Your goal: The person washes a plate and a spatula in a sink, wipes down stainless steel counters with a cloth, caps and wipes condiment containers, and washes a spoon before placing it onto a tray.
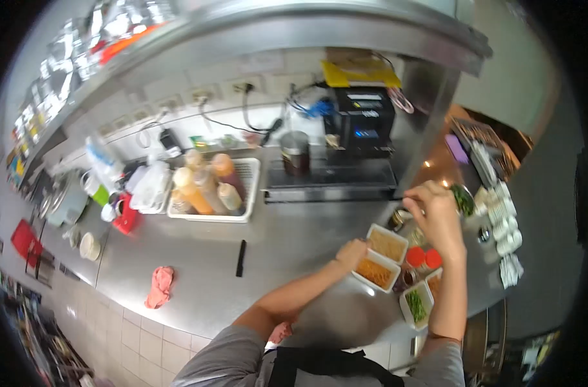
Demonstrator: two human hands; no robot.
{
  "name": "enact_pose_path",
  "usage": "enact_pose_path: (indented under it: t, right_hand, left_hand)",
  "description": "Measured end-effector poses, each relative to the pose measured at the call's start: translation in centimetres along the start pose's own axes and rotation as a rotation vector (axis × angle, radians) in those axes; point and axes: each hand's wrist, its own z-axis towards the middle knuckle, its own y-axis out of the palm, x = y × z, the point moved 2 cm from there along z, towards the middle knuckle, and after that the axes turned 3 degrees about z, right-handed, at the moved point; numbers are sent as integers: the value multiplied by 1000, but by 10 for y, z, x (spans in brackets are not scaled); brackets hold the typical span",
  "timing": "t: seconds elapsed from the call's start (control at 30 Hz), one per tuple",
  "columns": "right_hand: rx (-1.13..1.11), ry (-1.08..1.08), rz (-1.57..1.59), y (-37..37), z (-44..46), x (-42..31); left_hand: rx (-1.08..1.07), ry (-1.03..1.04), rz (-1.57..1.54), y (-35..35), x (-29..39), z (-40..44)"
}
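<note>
My left hand is closed at the near-left edge of two white rectangular containers, its fingers curled against the rim. One is a white container of pale tan shreds; the other is a white container of orange shreds. My right hand is raised over the right end of the counter, fingers bent together in a pinch; whatever they hold is hidden. Below it stand a dark glass jar and two red-lidded jars. A white container of chopped greens sits nearer my body.
A white basket of sauce bottles stands at the back left, beside a red container. A black knife-like strip and a pink cloth lie on the steel counter. A black machine sits beneath the overhead shelf.
</note>
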Motion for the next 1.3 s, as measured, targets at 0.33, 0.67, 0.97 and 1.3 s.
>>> enact_pose_path:
  t: [0.33, 0.67, 0.97, 1.3]
  right_hand:
    - [352, -850, -57, -57, 155, -229]
    - [190, -819, -66, 15, 320, -360]
    - [177, -550, -384, -18, 310, -359]
    - [42, -649, -225, -14, 319, -383]
  left_hand:
    - [199, -40, -45, -73, -16, -53]
    - [1147, 102, 368, -437, 1, -188]
    - [1024, 185, 1014, -692, -22, -222]
    - [632, 30, 922, -717, -30, -205]
